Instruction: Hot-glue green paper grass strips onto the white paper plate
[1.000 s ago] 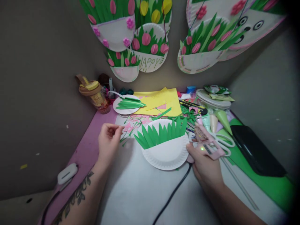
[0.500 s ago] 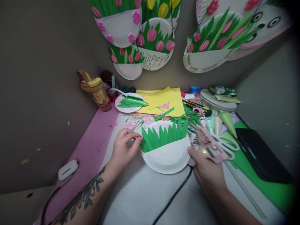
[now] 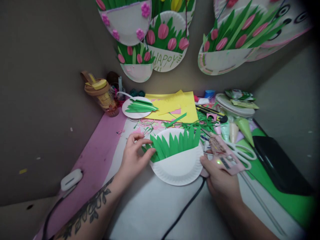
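A white paper plate (image 3: 178,171) with a half-plate pocket across its front is tilted up in front of me. A row of green paper leaves (image 3: 172,146) stands out of the pocket. My left hand (image 3: 137,151) is at the plate's left edge, thumb and index finger on either side of the outermost green paper leaf (image 3: 147,146). My right hand (image 3: 222,176) is closed round a pink glue gun (image 3: 226,156) with a lit green light. Its thumb also presses on the plate's right rim. The glue gun's grip is partly hidden by the hand.
Behind the plate lie green paper scraps (image 3: 200,121), yellow paper (image 3: 170,103) and a small plate of cut leaves (image 3: 137,108). White-handled scissors (image 3: 241,151) and a black case (image 3: 280,165) lie at right. A black cord (image 3: 185,208) crosses the table. Finished plates (image 3: 167,61) hang on the wall.
My left thumb and index finger have spread a little and moved slightly right, onto the outermost leaf at the plate's edge. My right hand, the glue gun and the plate have barely moved.
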`<state>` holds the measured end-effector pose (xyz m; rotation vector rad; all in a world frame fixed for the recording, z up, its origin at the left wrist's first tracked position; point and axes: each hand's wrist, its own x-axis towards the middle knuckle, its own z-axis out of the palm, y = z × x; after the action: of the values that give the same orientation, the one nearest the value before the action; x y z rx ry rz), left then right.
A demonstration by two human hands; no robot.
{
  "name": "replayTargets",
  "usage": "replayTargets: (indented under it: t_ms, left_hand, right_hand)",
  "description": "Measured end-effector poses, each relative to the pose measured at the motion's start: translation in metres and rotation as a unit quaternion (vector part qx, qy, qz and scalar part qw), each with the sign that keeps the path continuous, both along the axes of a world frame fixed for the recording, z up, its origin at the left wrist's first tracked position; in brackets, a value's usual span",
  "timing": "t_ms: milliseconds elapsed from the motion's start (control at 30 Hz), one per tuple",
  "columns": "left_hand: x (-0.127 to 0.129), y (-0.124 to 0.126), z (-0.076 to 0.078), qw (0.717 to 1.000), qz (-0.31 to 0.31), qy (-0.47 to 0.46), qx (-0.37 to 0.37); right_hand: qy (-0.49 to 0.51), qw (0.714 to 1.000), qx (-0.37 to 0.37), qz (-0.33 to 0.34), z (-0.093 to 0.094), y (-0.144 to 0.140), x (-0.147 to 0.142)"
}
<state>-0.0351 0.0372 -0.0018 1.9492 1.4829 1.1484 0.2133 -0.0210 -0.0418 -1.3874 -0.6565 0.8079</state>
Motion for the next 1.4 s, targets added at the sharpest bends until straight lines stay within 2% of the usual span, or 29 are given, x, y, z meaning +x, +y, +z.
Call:
replayTargets:
  t_ms: [100, 200, 267, 400, 567, 667, 867, 1067, 1167, 1200, 1267, 1400]
  left_hand:
    - [0.003, 0.001, -0.001, 0.99, 0.036, -0.108, -0.087]
    - [0.004, 0.002, -0.001, 0.943, -0.02, -0.221, -0.247]
    - [0.004, 0.003, -0.001, 0.92, -0.038, -0.234, -0.313]
    - [0.003, 0.004, -0.002, 0.916, -0.012, -0.218, -0.338]
    - [0.007, 0.004, -0.002, 0.883, 0.003, -0.27, -0.384]
    - [0.008, 0.003, 0.001, 0.873, -0.003, -0.298, -0.385]
    - [0.007, 0.001, -0.002, 0.884, -0.012, -0.326, -0.336]
    - [0.006, 0.001, -0.012, 0.91, -0.015, -0.244, -0.334]
    - [0.005, 0.002, -0.014, 0.905, -0.026, -0.226, -0.36]
    - [0.004, 0.002, -0.014, 0.907, -0.039, -0.208, -0.365]
    - [0.002, 0.003, -0.014, 0.928, -0.063, -0.132, -0.343]
    - [-0.004, 0.005, -0.014, 0.984, -0.026, 0.062, -0.166]
  right_hand:
    - [0.002, 1.0, 0.006, -0.003, 0.002, 0.0, -0.001]
    - [0.007, 1.0, -0.012, -0.009, 0.0, -0.001, -0.001]
    - [0.009, 1.0, -0.026, -0.009, -0.002, -0.002, -0.001]
    - [0.018, 0.999, -0.039, 0.0, -0.005, -0.003, -0.002]
    - [0.034, 0.998, -0.042, 0.016, -0.004, -0.003, -0.005]
    - [0.036, 0.998, -0.043, 0.022, -0.003, -0.003, -0.005]
    - [0.039, 0.999, -0.024, -0.014, -0.003, -0.001, -0.002]
    - [0.045, 0.998, -0.04, -0.001, 0.003, 0.005, 0.001]
    - [0.039, 0.998, -0.051, -0.026, 0.008, 0.01, 0.006]
    - [0.036, 0.998, -0.046, -0.035, 0.009, 0.011, 0.008]
    - [0.033, 0.999, -0.027, -0.027, 0.011, 0.012, 0.011]
    - [0.031, 0.997, -0.001, 0.076, 0.01, 0.008, 0.012]
